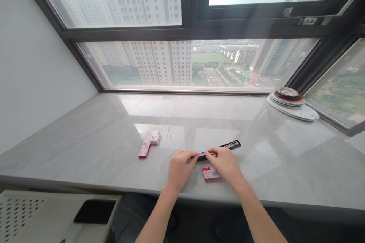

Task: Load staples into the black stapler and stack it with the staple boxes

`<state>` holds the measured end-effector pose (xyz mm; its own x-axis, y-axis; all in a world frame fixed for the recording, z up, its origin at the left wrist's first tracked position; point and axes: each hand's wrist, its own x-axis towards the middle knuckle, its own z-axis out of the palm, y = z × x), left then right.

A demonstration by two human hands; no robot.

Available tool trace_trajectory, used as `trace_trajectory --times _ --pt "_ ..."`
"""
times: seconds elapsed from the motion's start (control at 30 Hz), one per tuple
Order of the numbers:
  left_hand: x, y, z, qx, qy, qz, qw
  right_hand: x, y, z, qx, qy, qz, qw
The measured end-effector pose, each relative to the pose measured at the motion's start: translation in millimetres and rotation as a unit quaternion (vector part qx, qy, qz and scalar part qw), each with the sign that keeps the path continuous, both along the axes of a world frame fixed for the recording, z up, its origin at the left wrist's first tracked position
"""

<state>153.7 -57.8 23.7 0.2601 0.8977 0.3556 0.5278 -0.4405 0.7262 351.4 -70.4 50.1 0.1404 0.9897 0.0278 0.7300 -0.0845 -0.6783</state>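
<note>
A long black stapler (pixel 225 147) lies opened out flat on the grey stone sill (pixel 85 144). My left hand (pixel 179 169) pinches its near end with curled fingers. My right hand (pixel 225 163) rests on its middle, fingers pinched at the metal channel. A small red staple box (pixel 211 174) lies between my wrists, just below the stapler. Whether a strip of staples is in my fingers cannot be made out.
Two more red and white staple boxes (pixel 150 142) lie to the left on the sill. A stack of plates (pixel 289 100) stands at the back right by the window. A white perforated unit (pixel 42 216) sits below the sill's front edge at the left.
</note>
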Motion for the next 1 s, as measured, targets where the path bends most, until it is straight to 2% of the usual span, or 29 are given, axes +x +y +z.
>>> trace_trajectory --times 0.23,0.33,0.47,0.77,1.0 --pt "1.6 -0.2 -2.3 0.011 0.016 0.01 1.0 -12.2 2.9 -11.3 -0.016 0.106 -0.021 0.994" --pt "1.7 -0.6 -0.3 0.007 0.025 0.014 1.0 -16.5 2.5 -8.4 0.004 0.125 -0.017 0.992" --pt "2.6 -0.7 1.5 0.029 0.048 -0.012 0.998 -16.9 1.7 -7.8 0.034 0.155 -0.028 0.987" --pt "4.8 0.1 1.4 0.044 0.07 -0.028 0.996 -5.9 11.4 -30.4 -0.022 0.232 -0.05 0.971" --pt "2.9 0.1 1.0 0.039 0.068 -0.039 0.996 -5.8 8.9 -28.7 -0.057 0.329 -0.045 0.942"
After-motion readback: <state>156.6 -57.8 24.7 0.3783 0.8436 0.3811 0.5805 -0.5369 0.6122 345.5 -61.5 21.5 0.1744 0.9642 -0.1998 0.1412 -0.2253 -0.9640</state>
